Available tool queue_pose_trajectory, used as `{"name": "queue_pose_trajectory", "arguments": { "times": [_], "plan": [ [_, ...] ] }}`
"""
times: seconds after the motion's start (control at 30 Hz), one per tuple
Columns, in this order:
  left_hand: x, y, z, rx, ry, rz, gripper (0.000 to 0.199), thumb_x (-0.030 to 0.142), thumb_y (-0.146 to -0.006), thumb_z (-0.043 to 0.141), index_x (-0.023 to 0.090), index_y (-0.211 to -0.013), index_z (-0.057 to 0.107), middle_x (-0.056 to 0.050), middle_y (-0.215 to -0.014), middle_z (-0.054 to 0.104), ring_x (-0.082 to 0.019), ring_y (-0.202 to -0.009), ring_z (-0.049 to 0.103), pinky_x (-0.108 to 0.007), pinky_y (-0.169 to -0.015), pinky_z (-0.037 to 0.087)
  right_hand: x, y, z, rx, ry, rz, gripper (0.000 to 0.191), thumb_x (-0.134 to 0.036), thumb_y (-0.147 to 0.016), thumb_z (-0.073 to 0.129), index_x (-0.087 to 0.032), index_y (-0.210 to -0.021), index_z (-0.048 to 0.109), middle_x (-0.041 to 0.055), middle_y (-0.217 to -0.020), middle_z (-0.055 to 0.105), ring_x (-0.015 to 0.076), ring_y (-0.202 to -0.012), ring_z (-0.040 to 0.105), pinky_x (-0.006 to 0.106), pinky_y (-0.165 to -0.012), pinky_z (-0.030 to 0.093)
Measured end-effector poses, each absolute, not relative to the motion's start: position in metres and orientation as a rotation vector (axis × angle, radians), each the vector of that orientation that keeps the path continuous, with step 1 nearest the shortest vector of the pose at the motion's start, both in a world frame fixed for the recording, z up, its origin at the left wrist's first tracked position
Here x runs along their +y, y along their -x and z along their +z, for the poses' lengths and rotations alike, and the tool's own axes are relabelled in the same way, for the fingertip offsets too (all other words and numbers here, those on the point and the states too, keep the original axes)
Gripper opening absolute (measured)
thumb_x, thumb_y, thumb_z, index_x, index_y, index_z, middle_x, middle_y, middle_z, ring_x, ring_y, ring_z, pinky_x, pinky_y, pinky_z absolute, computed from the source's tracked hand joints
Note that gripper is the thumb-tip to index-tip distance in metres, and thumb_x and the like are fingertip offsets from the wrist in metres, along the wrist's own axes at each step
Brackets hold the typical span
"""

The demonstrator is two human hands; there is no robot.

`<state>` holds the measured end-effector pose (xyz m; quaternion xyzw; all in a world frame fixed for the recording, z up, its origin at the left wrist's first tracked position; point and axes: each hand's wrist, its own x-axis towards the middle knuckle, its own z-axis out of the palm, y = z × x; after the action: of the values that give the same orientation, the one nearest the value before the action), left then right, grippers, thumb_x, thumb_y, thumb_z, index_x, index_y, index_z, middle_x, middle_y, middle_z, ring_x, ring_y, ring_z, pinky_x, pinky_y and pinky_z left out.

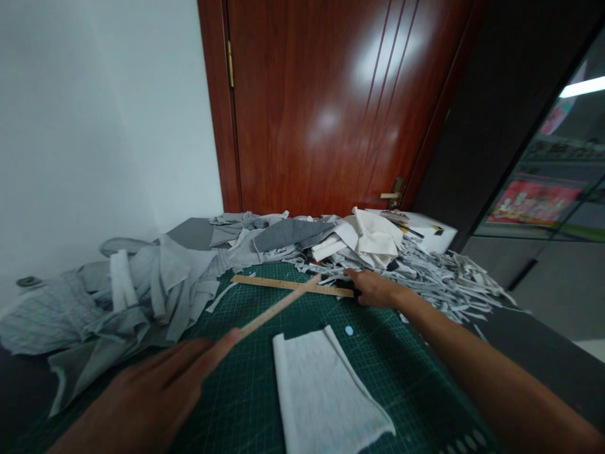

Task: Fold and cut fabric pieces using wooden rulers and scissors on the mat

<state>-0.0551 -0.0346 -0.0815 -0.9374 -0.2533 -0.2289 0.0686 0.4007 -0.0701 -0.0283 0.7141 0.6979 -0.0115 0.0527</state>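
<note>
My left hand (155,384), blurred at the lower left, is closed on a wooden ruler (278,309) that points away from me over the mat. Its far end overlaps a second wooden ruler (265,282) lying crosswise. By that ruler's right end, my right hand (375,288) reaches to the edge of the fabric strips (439,284). Its fingers are bent around something I cannot make out; a small dark shape shows beneath them. Between my arms lies a light grey piece of fabric (326,391) with its side edges rolled, on the green cutting mat (231,397).
Grey fabric (179,271) is heaped at the left. Cream cloth (378,236) and dark grey cloth (293,233) top the rear pile, with a white box (425,227) behind. A small pale disc (349,330) lies on the mat. A wooden door (321,113) stands beyond.
</note>
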Motion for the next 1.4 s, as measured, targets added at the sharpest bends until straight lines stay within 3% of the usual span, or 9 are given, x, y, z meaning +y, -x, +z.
{"name": "queue_pose_trajectory", "arguments": {
  "times": [0.2, 0.37, 0.5, 0.63, 0.87, 1.0, 1.1, 1.27, 1.4],
  "plan": [
    [0.009, 0.059, -0.052, -1.256, 2.801, -0.517, 0.053, 0.020, -0.098, 0.039, 0.024, -0.144, 0.065, -0.007, -0.141, 0.072, -0.031, -0.121, 0.073, -0.050, -0.108, 0.055, -0.062, -0.403, -0.019, 2.128, -2.133, -0.069, 0.036, -0.034, -0.104, 0.071, -0.019, -0.136, 0.065, 0.0108, -0.134, 0.068, 0.0279, -0.111, 0.072, 0.049, -0.092, 0.062],
    [-0.021, 0.012, -0.045, -1.300, 2.769, -0.710, 0.057, 0.034, -0.094, 0.042, 0.019, -0.143, 0.067, -0.014, -0.137, 0.071, -0.034, -0.123, 0.069, -0.050, -0.113, 0.051, -0.056, -0.396, -0.021, 2.077, -2.239, -0.028, 0.036, -0.035, -0.104, 0.071, -0.019, -0.135, 0.065, 0.0110, -0.137, 0.067, 0.0290, -0.115, 0.070, 0.050, -0.095, 0.061],
    [-0.078, -0.055, -0.036, -1.329, 3.171, -0.361, 0.070, 0.048, -0.099, 0.038, 0.024, -0.165, 0.041, -0.014, -0.141, 0.070, -0.035, -0.118, 0.072, -0.052, -0.108, 0.053, -0.056, -0.389, -0.013, 2.152, -2.296, -0.126, 0.034, -0.034, -0.104, 0.071, -0.020, -0.134, 0.066, 0.0110, -0.138, 0.067, 0.0287, -0.115, 0.070, 0.050, -0.096, 0.061],
    [-0.109, -0.108, -0.038, -1.325, 3.207, -0.124, 0.094, 0.057, -0.095, 0.053, 0.016, -0.171, 0.017, -0.025, -0.139, 0.067, -0.046, -0.118, 0.069, -0.064, -0.104, 0.050, -0.057, -0.386, -0.002, 2.288, -2.372, -0.392, 0.032, -0.034, -0.104, 0.071, -0.019, -0.132, 0.067, 0.0099, -0.133, 0.069, 0.0275, -0.109, 0.072, 0.047, -0.091, 0.063],
    [-0.088, -0.126, -0.053, -1.386, 3.166, -0.138, 0.102, 0.007, -0.082, 0.060, -0.002, -0.168, 0.006, -0.029, -0.137, 0.067, -0.038, -0.123, 0.067, -0.045, -0.106, 0.050, -0.064, -0.384, 0.004, 2.505, -2.539, -0.774, 0.031, -0.035, -0.106, 0.069, -0.017, -0.131, 0.067, 0.0093, -0.126, 0.072, 0.0247, -0.102, 0.074, 0.044, -0.086, 0.065],
    [-0.071, -0.119, -0.052, -1.580, 3.222, -0.308, 0.079, -0.002, -0.081, 0.057, -0.002, -0.158, 0.042, -0.025, -0.131, 0.070, -0.035, -0.124, 0.066, -0.041, -0.108, 0.046, -0.071, -0.394, 0.019, 2.442, -2.647, -0.694, 0.031, -0.032, -0.105, 0.070, -0.017, -0.132, 0.066, 0.0087, -0.123, 0.073, 0.0233, -0.097, 0.075, 0.042, -0.083, 0.065],
    [-0.061, -0.113, -0.046, -1.626, 3.261, -0.419, 0.034, 0.002, -0.084, 0.053, 0.012, -0.109, 0.075, -0.014, -0.109, 0.076, -0.029, -0.109, 0.070, -0.038, -0.101, 0.048, -0.075, -0.407, 0.043, 2.352, -2.727, -0.474, 0.028, -0.033, -0.104, 0.072, -0.017, -0.127, 0.068, 0.0077, -0.119, 0.074, 0.0230, -0.096, 0.074, 0.042, -0.084, 0.064],
    [-0.055, -0.104, -0.041, -1.954, 3.409, -1.014, 0.024, 0.020, -0.089, 0.048, 0.017, -0.105, 0.066, -0.007, -0.097, 0.074, -0.024, -0.091, 0.072, -0.034, -0.081, 0.054, -0.083, -0.409, 0.061, 2.311, -2.870, -0.153, 0.032, -0.012, -0.085, 0.078, -0.010, -0.116, 0.076, 0.0106, -0.089, 0.081, 0.0282, -0.085, 0.075, 0.036, -0.077, 0.056],
    [-0.051, -0.099, -0.046, -2.279, 3.367, -1.774, 0.029, 0.034, -0.071, 0.072, 0.016, -0.093, 0.065, -0.003, -0.080, 0.070, -0.023, -0.076, 0.067, -0.033, -0.070, 0.051, -0.085, -0.389, 0.041, 2.333, -3.058, -0.202, 0.051, -0.026, -0.090, 0.072, -0.009, -0.137, 0.065, 0.0083, -0.077, 0.080, 0.0256, -0.061, 0.072, 0.031, -0.053, 0.046]
  ]
}}
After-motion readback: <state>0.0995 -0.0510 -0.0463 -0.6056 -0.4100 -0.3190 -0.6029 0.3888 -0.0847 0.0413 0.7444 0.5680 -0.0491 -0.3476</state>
